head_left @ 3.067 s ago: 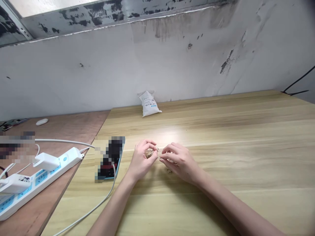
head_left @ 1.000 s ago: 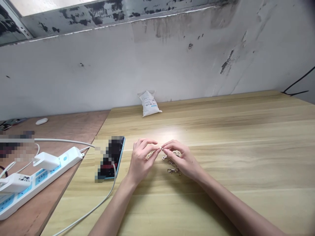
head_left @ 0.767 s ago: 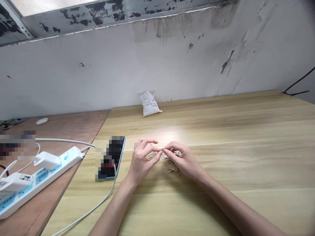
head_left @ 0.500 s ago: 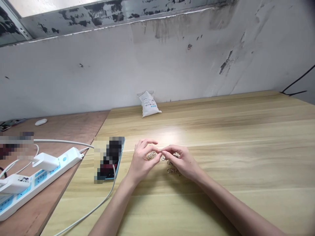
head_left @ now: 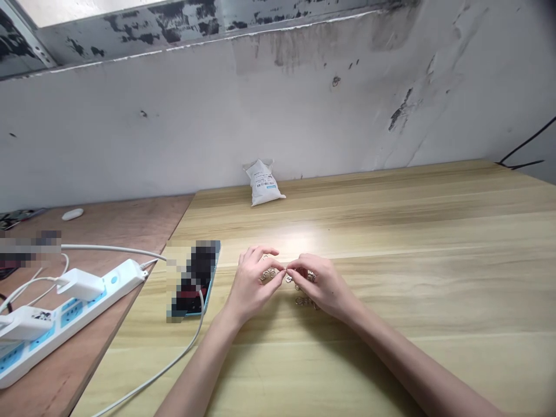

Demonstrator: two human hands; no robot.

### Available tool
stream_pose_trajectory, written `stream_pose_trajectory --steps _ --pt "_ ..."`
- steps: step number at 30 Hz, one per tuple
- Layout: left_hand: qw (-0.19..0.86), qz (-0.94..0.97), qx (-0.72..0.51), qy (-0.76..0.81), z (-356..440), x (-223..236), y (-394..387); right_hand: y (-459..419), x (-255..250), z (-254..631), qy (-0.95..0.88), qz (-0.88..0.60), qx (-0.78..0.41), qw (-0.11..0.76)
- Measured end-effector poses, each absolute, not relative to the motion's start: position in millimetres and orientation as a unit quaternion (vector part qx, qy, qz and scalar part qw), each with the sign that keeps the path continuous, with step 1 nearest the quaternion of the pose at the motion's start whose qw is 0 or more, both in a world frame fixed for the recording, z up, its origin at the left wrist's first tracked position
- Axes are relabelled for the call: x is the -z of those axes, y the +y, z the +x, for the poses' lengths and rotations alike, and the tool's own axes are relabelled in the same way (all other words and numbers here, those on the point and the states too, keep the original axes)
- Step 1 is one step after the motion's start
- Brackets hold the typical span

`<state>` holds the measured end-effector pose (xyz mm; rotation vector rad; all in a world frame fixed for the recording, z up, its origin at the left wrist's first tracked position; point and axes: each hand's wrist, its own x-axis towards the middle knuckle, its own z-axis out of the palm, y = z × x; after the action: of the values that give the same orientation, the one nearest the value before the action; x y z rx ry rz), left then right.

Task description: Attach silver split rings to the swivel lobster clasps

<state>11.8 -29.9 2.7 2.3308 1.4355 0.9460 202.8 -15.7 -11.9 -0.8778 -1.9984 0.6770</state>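
My left hand (head_left: 251, 282) and my right hand (head_left: 322, 282) meet fingertip to fingertip over the table. Each is closed in a pinch, thumb against index finger. Whatever sits between the fingertips is tiny and mostly covered; I cannot make it out. Several small metal rings (head_left: 268, 274) lie behind my left thumb, partly hidden by that hand. Under and beside my right hand is a small pile of metal clasps (head_left: 300, 301), much of it covered by the fingers. Another small metal piece (head_left: 288, 279) lies just below the joined fingertips.
A phone (head_left: 197, 278) with a white cable (head_left: 174, 363) lies left of my hands. Further left, a power strip (head_left: 125, 278) holds plugged-in chargers (head_left: 82, 285) on a brown table (head_left: 143, 223). A white packet (head_left: 264, 184) rests near the wall.
Both hands stay in nearly the same place. My right fingers have shifted slightly, and the tiny bit between the fingertips shows less now.
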Motion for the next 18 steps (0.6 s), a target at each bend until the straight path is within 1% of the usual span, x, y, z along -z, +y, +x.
stream_pose_trajectory --steps 4,11,18 --pt "0.107 0.803 -0.322 0.490 12 -2 -30 -15 17 203 -0.808 -0.353 -0.240 0.407" --pt "0.108 0.805 -0.322 0.487 10 -5 -30 -11 24 202 -0.822 -0.318 -0.204 0.426" --pt "0.066 0.804 -0.324 0.494 10 -6 -30 -14 22 203 -0.778 -0.342 -0.301 0.433"
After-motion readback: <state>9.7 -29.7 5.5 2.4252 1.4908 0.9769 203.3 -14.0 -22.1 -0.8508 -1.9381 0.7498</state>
